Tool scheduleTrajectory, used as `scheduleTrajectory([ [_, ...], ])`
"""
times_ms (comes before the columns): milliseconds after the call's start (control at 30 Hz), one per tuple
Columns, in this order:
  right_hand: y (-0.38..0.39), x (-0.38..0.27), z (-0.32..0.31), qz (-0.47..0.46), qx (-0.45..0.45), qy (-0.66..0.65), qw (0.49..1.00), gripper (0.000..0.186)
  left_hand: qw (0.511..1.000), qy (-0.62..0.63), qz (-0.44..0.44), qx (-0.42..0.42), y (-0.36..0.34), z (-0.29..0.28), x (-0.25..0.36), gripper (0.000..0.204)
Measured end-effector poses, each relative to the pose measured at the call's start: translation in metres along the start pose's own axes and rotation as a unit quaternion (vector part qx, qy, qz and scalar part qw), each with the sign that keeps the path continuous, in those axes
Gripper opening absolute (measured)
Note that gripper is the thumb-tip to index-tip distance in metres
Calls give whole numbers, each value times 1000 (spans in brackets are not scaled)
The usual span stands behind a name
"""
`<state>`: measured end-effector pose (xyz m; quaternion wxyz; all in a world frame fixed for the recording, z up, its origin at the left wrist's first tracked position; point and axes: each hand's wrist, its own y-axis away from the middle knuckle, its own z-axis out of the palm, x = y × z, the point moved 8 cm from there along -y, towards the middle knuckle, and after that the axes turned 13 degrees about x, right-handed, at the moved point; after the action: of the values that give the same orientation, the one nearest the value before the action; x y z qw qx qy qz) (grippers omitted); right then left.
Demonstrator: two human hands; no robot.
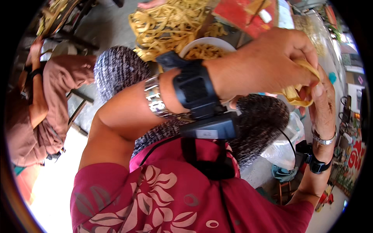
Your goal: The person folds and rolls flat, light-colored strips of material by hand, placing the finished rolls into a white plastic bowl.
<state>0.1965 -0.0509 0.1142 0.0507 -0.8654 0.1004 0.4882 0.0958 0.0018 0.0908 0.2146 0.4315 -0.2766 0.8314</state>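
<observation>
My left arm reaches across to the right, so both hands meet at the upper right. My left hand (274, 64) has its fingers curled round a flat, pale yellow strip (293, 95), which bends into a loop. My right hand (321, 95) faces it and pinches the same strip between thumb and fingers. Beyond my left wrist stands a white bowl (215, 41) with yellow strips in it. A large heap of similar yellow strips (165, 25) lies behind the bowl. Part of the held strip is hidden by my fingers.
At the left sits another person (62, 77) in brown clothes, hands raised by a wooden frame. A red board (237, 13) lies at the back. Clear plastic bags (285, 149) are below my right knee. A chest device (211, 127) hangs under my left forearm.
</observation>
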Motion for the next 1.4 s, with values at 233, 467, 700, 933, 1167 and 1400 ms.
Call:
scheduleTrajectory([
  [233, -28, 17, 0, -39, 45, -107, 992, 53, 968, 223, -105, -45, -18, -6, -13, 31],
  [467, -44, 39, 10, -2, 0, -97, 995, 47, 994, -102, 32, -34, -23, -24, -21, 37],
  [700, -32, 58, 10, 57, 45, -137, 988, 49, 924, -338, 178, -16, -21, -17, -30, 50],
  [933, -39, 69, 35, 51, 63, -162, 983, 43, 936, -316, 150, 41, -19, -32, -42, 48],
  [1167, -66, 41, 63, -13, 92, -268, 959, 35, 973, -193, 17, 124, -25, -78, -25, 49],
  [1400, -86, 52, 78, -59, 92, -222, 969, 61, 983, -48, -146, 101, -21, -93, -44, 57],
])
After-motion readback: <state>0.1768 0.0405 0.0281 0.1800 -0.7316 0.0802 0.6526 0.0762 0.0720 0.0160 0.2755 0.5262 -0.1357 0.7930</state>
